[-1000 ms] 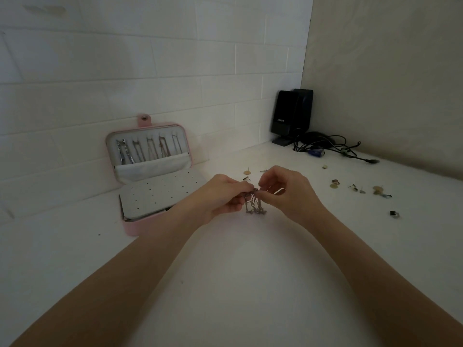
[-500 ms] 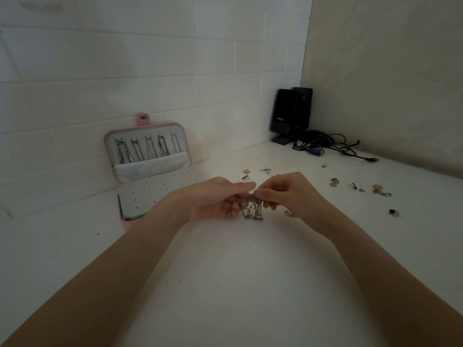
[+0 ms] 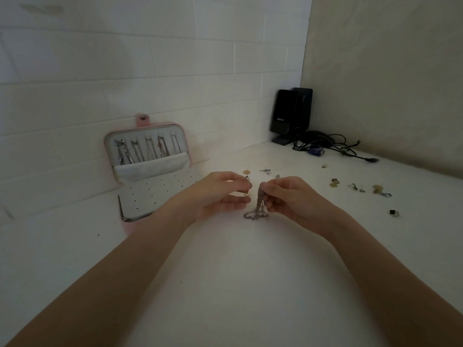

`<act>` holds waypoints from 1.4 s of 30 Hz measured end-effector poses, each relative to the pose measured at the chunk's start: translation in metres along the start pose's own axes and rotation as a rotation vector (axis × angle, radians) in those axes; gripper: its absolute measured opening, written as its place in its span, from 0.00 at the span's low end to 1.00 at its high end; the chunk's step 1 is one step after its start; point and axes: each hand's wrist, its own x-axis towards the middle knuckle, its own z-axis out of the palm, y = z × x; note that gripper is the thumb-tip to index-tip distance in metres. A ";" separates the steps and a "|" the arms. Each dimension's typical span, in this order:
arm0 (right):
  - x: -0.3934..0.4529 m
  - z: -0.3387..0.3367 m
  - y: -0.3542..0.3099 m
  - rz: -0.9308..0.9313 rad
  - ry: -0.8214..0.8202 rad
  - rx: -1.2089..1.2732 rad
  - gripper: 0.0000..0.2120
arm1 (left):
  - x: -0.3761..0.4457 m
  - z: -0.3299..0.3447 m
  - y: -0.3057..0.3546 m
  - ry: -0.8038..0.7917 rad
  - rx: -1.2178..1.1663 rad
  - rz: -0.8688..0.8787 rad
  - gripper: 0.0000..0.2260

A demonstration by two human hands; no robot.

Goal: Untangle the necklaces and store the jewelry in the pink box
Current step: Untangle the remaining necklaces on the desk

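Necklaces (image 3: 258, 206) hang in a tangled clump from the right hand (image 3: 288, 196), whose fingertips pinch the top of the bunch so that the loose loops trail down and just reach the bench (image 3: 238, 284). Held that way the chains dangle under their own weight — likely so that single strands can be told apart and teased out. The left hand (image 3: 220, 194) sits just beside the clump, apart from it, thumb and forefinger curled together near something small and ring-like; whether that grip is truly clamped on a piece or only poised, I cannot tell.

To the left the pink box (image 3: 150, 176) lies open, lid propped against the wall, with several chains already hung on hooks in the lid and a white perforated panel lying flat below, bare of jewelry. That suggests the storing is partly done while this clump is yet to be sorted.

Small earrings and studs (image 3: 355, 187) lie scattered on the white bench to the right, well apart from the box. A white tiled wall runs behind; in the dim corner stands a black speaker (image 3: 288, 116) with a heap of cables (image 3: 333, 146).
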 end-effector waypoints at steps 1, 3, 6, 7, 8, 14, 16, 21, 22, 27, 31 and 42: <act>0.000 0.000 0.000 0.017 0.000 0.013 0.10 | 0.000 0.001 0.000 0.032 0.013 0.034 0.01; -0.001 -0.001 0.000 0.042 0.002 0.049 0.11 | -0.001 0.002 0.002 0.044 0.068 0.070 0.02; 0.001 -0.001 -0.001 0.048 0.014 0.118 0.11 | -0.005 0.004 0.004 -0.039 0.168 0.042 0.02; 0.001 -0.001 -0.002 0.045 0.012 0.128 0.12 | -0.006 0.005 0.003 -0.065 0.200 0.037 0.02; 0.001 -0.002 -0.002 0.043 0.008 0.128 0.12 | -0.006 0.007 0.003 -0.076 0.221 0.043 0.02; 0.000 0.001 -0.003 0.013 0.044 0.115 0.12 | -0.002 0.014 -0.002 0.006 0.257 0.165 0.03; 0.001 0.003 -0.002 0.004 0.058 0.058 0.11 | -0.001 0.017 -0.005 0.028 0.285 0.176 0.04; 0.003 0.001 -0.001 0.019 0.070 0.120 0.10 | 0.000 0.016 -0.004 0.050 0.222 0.201 0.03; 0.002 0.000 -0.002 0.024 0.064 0.140 0.10 | -0.001 0.014 -0.003 0.039 0.179 0.196 0.03; 0.002 0.001 -0.001 0.054 0.065 0.156 0.09 | -0.002 0.007 -0.002 -0.025 -0.009 0.090 0.02; 0.001 0.001 -0.002 0.053 0.054 0.171 0.09 | -0.002 0.007 0.000 -0.036 -0.109 0.044 0.03; 0.002 0.007 -0.004 -0.083 0.177 -0.074 0.06 | -0.002 0.013 0.000 -0.003 -0.163 -0.010 0.07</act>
